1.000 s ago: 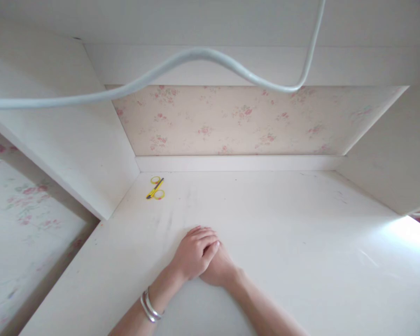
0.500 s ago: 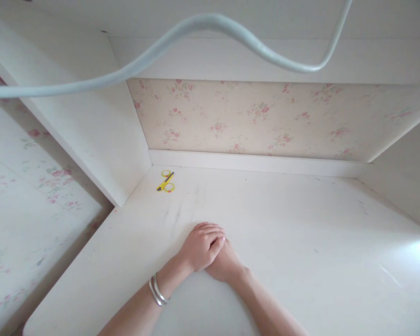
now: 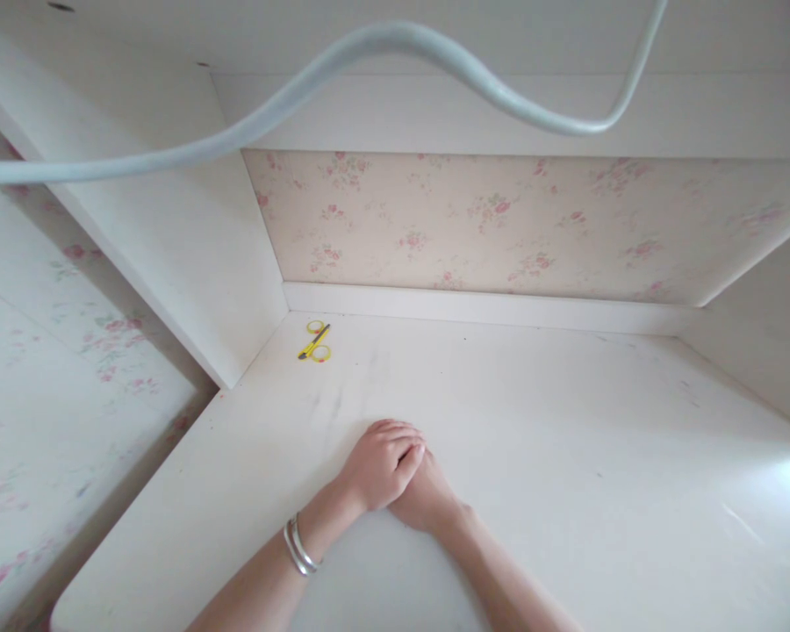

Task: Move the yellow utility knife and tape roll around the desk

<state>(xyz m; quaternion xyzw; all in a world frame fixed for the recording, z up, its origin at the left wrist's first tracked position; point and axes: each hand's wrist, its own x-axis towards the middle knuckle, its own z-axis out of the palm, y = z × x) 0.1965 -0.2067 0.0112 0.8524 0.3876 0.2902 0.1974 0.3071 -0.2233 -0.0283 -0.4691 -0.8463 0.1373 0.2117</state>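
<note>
The left hand [image 3: 380, 463] is lying on top of the right hand [image 3: 427, 496], both flat on the white desk [image 3: 566, 456], near the middle of its near part. The fingers of the left hand are stretched loosely over the right one and are gripping nothing; the right hand is mostly covered, so I cannot tell if its fingers are closed or open, but no object is showing in it. Two silver bracelets [image 3: 298, 548] are sitting on the left wrist. Compared with a second ago, the hands are keeping the same resting pose; only the view is shifting a little, so nothing is being picked up. The nearest thing, a small yellow knife with tape rings [image 3: 316, 341], is lying well apart, in the far left corner beside the side panel [image 3: 171, 254]. A grey cable [image 3: 395, 39] is hanging across the top, in front of the flowered wallpaper [image 3: 500, 228].
</note>
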